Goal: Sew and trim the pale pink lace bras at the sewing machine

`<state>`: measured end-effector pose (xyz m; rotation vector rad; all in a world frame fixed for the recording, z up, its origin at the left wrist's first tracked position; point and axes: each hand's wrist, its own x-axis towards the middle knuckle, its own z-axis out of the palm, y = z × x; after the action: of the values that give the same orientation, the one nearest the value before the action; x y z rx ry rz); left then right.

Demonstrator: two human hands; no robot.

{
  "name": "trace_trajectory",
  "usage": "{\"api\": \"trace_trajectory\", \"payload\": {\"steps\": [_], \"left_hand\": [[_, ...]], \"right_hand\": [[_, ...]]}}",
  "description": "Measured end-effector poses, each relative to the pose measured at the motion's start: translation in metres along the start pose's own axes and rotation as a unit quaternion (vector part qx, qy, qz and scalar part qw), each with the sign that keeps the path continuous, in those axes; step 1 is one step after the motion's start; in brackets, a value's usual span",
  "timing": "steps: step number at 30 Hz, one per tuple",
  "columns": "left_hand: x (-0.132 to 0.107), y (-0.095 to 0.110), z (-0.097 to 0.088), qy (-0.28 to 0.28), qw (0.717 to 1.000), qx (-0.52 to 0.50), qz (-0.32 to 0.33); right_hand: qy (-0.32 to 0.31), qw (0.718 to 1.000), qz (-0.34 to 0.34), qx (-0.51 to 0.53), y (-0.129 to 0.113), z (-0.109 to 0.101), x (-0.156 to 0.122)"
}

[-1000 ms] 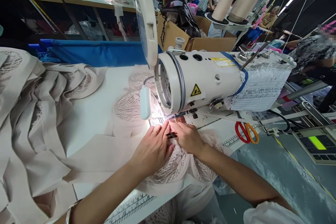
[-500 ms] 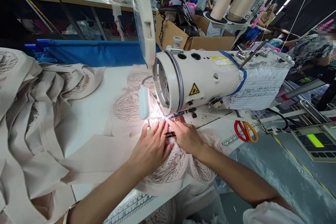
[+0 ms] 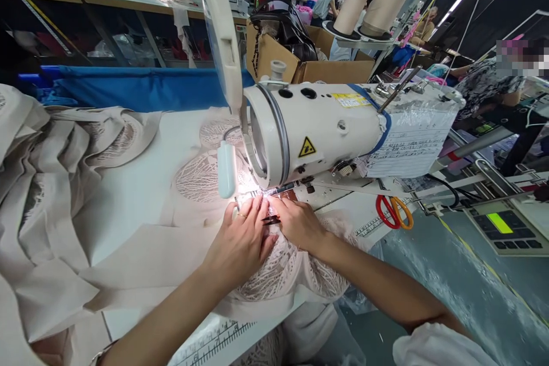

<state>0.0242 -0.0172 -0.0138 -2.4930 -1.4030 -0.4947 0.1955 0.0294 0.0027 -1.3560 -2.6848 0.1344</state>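
Observation:
My left hand [image 3: 238, 234] lies with its fingers stretched out on a pale pink lace bra piece [image 3: 270, 274], just in front of the sewing machine [image 3: 317, 131]. The fingertips are at the brightly lit needle area. My right hand [image 3: 302, 226] is beside it, index finger reaching to the same spot, the other fingers curled. Dark pointed tips of thread snips [image 3: 271, 221] stick out from under the right hand towards the left one; the rest of them is hidden. Behind the left hand, more lace cups [image 3: 197, 177] of the same fabric lie under the pale blue lamp [image 3: 226, 168].
A heap of pale pink fabric pieces [image 3: 55, 194] covers the table's left side. Red and orange scissors [image 3: 393, 211] hang at the right edge near a control panel [image 3: 500, 226]. Thread cones [image 3: 354, 3] and a cardboard box [image 3: 330, 68] stand behind. People work further back.
The whole view has shifted slightly, so everything sits a little further left. Both hands stay at the needle area, and the fabric has barely moved under them.

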Motion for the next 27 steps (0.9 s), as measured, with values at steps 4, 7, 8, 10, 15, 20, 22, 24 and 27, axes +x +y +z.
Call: {"api": "trace_trajectory", "payload": {"steps": [4,7,8,10,15,20,22,24,27], "left_hand": [[-0.001,0.001,-0.001,0.006,0.998,0.031,0.046],[-0.003,0.005,-0.004,-0.046,0.991,0.035,0.123],[-0.004,0.007,-0.005,-0.068,0.989,0.026,0.129],[-0.006,0.008,-0.005,-0.105,0.989,-0.003,0.108],[-0.007,-0.005,0.001,-0.141,0.984,-0.078,0.075],[-0.005,-0.026,0.006,-0.104,0.982,-0.143,0.074],[-0.002,-0.033,0.003,-0.087,0.978,-0.174,0.073],[0.001,-0.040,-0.004,-0.083,0.974,-0.197,0.074],[0.006,-0.045,-0.014,-0.087,0.971,-0.211,0.073]], "right_hand": [[-0.032,0.998,0.048,0.002,0.002,-0.005,0.002],[-0.031,0.996,0.077,0.033,0.009,-0.008,0.001],[-0.020,0.996,0.068,0.047,0.011,-0.008,0.000],[0.008,0.997,0.023,0.078,0.016,-0.008,-0.004],[0.046,0.992,-0.052,0.107,0.021,-0.005,-0.007],[0.032,0.997,-0.034,0.058,0.015,-0.008,0.000],[0.029,0.999,-0.031,0.030,0.012,-0.009,0.004],[0.026,0.999,-0.030,0.004,0.009,-0.009,0.010],[0.012,0.999,-0.023,-0.021,0.006,-0.010,0.019]]}}
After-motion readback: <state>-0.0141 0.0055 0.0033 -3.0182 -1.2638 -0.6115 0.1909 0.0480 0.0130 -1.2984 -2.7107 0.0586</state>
